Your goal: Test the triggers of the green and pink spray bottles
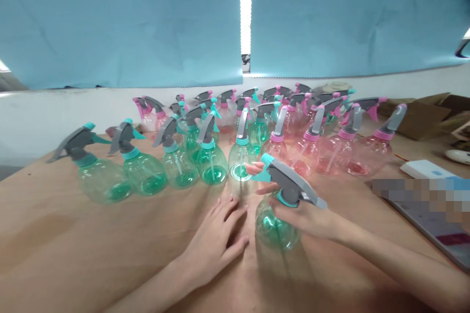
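A clear green spray bottle [273,227] with a grey and teal trigger head [290,183] stands on the brown table [73,244] in front of me. My right hand [304,215] is wrapped round its neck just under the head, fingers closed on it. Beside the bottle, to its left, my left hand [216,242] lies flat on the table with fingers stretched out, holding nothing. Behind them stand several green spray bottles [211,161] on the left and several pink spray bottles [338,154] on the right.
A blue curtain [128,19] hangs behind the table above a white ledge. At the right lie a white box [426,168], a flat board with a blurred patch [440,225] and brown cardboard [422,117]. Bare tabletop stretches at the near left.
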A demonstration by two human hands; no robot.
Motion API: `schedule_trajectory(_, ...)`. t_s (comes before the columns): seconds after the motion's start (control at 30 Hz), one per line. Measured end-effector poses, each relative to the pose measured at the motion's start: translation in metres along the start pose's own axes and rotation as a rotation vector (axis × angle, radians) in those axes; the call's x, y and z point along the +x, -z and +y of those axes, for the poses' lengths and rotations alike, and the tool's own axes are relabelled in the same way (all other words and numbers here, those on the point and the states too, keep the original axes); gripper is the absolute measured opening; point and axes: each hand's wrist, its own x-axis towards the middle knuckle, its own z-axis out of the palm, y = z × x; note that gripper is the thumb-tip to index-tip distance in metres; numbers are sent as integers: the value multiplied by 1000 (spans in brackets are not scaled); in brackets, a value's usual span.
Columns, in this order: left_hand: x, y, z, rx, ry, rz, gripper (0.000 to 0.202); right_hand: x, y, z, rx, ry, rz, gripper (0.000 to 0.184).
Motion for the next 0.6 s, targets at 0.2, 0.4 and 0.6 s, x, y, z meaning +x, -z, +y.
schedule_trajectory(0.2,-4,0,12,-336,-8,134,76,7,-16,-7,124,36,-35,48)
schedule_trajectory(0.4,-15,28,25,-439,24,203,79,17,-58,-17,124,19,-112,55)
schedule_trajectory(0.6,-64,38,1,-461,207,358,77,32,-120,-35,173,73,-189,55)
